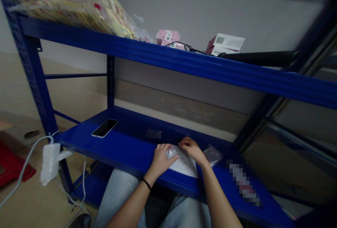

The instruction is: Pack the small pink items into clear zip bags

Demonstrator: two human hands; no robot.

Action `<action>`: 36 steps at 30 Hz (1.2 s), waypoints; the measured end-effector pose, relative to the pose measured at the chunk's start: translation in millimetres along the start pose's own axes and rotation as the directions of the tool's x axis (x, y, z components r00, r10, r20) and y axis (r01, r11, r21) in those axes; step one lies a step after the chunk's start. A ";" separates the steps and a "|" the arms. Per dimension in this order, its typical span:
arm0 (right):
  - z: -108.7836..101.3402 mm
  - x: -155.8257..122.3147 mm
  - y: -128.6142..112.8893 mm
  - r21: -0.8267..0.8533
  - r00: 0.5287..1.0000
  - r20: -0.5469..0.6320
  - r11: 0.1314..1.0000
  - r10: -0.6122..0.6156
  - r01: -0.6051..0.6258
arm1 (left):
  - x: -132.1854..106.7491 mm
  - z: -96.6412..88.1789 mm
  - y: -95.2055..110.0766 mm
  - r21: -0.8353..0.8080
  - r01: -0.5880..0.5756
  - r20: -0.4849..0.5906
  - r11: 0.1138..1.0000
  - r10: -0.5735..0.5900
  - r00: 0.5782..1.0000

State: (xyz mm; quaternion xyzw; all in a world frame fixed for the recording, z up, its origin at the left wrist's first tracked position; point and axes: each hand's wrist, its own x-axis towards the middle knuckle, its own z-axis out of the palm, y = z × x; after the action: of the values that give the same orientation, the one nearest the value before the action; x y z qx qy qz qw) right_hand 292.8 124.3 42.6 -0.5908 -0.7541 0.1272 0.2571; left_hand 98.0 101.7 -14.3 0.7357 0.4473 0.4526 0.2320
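Observation:
A white sheet-like packet in clear plastic, a plastic bag [186, 164], lies on the blue shelf in front of me. My left hand [162, 158] holds its left side, the thumb lying across the top and the fingers curled at the far left corner. At the far edge of the bag, the fingers of my right hand [192, 149] are bent and pinched together on it; the fingertips are partly hidden. Just right of my right wrist rests another clear plastic bag [212, 155]. A small clear bag [154, 134] lies flat behind my left hand.
A phone [104, 128] lies at the shelf's left. A blurred-out item [243, 184] lies to the right. Above runs a blue shelf beam [168, 57], with bagged yellow goods [65, 13], pink boxes [168, 37] and white-labelled boxes [226, 43]. A white power strip [50, 163] hangs at the left post.

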 end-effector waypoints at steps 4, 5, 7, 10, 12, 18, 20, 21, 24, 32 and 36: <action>-4.0 -14.8 -21.9 0.302 0.990 0.011 0.945 -0.138 0.128 | -0.4 -0.9 0.3 -0.037 0.012 -0.004 0.999 -0.012 1.000; -4.8 -20.0 -25.3 0.331 0.990 0.007 0.935 -0.139 0.129 | 0.0 -1.9 0.3 -0.076 0.017 -0.007 0.997 -0.017 1.000; -7.4 -32.7 -31.4 0.348 0.989 0.010 0.928 -0.147 0.135 | 0.9 -6.2 1.0 -0.222 0.031 0.030 0.975 -0.025 0.999; -13.3 -57.0 -44.7 0.325 0.979 0.039 0.929 -0.198 0.175 | -0.7 -19.0 5.2 -0.514 0.125 0.233 0.849 -0.002 0.972; -15.5 -75.6 -57.2 0.308 0.974 0.054 0.931 -0.221 0.194 | -6.2 -30.0 9.4 -0.620 0.253 0.398 0.743 0.020 0.917; 4.5 -125.5 -86.4 0.370 0.983 -0.005 0.913 -0.185 0.173 | -43.0 -61.8 15.4 -0.636 0.377 0.612 0.673 0.144 0.777; 14.8 -135.8 -89.3 0.394 0.984 -0.020 0.903 -0.176 0.170 | -56.7 -70.3 15.9 -0.546 0.269 0.575 0.794 0.122 0.809; 19.2 -139.3 -89.7 0.400 0.985 -0.020 0.902 -0.171 0.164 | -62.7 -73.7 16.5 -0.479 0.195 0.528 0.856 0.104 0.843; 29.2 -143.9 -86.3 0.416 0.989 -0.004 0.899 -0.149 0.137 | -75.2 -79.1 20.7 -0.303 0.011 0.357 0.953 0.103 0.929; 59.6 -139.0 -58.3 0.717 0.990 -0.050 0.695 0.129 -0.054 | -78.5 -80.6 26.1 -0.313 -0.064 0.222 0.948 0.139 0.965; 67.4 -137.3 -54.0 0.720 0.990 -0.043 0.691 0.133 -0.061 | -78.9 -82.7 23.9 -0.313 -0.063 0.230 0.948 0.140 0.963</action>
State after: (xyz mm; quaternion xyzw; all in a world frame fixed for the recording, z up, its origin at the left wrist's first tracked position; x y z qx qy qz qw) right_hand 235.2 -14.0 -19.6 -0.4880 -0.6001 0.3969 0.4941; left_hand 21.4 16.2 7.3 0.7647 0.3009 0.4310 0.3726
